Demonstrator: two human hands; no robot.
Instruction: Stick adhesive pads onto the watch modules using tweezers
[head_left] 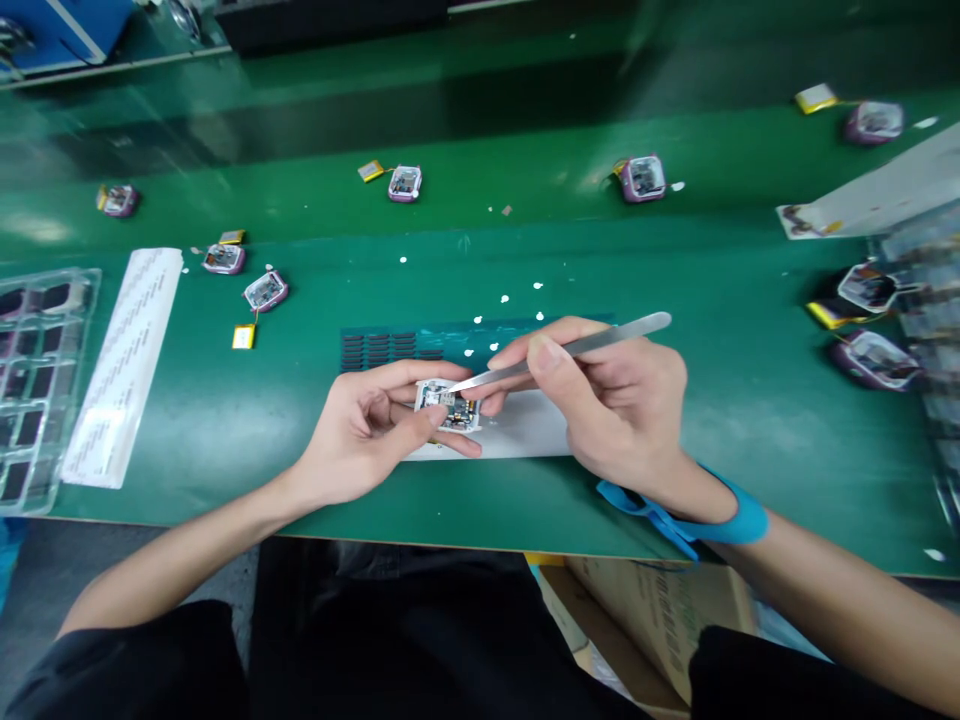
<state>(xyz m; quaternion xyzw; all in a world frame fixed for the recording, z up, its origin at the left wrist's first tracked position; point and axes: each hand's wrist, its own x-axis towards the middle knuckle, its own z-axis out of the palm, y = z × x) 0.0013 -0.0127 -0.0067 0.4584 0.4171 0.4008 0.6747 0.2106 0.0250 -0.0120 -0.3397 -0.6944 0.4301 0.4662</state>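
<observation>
Between the thumb and fingers of my left hand is a small open device housing with a pale rim and a circuit board showing inside. My right hand grips metal tweezers like a pen. Their tips reach into the housing and appear to touch the board; whether they pinch a part is too small to tell. A blue wrist strap circles my right wrist. Under my hands lies a white sheet, and just behind them a teal strip bears rows of small dark pieces.
Purple-rimmed devices with yellow-edged batteries, such as one device and its battery, are scattered over the green table. A clear tray and a printed white sheet lie left. Stacked trays stand right. A cardboard box sits below the edge.
</observation>
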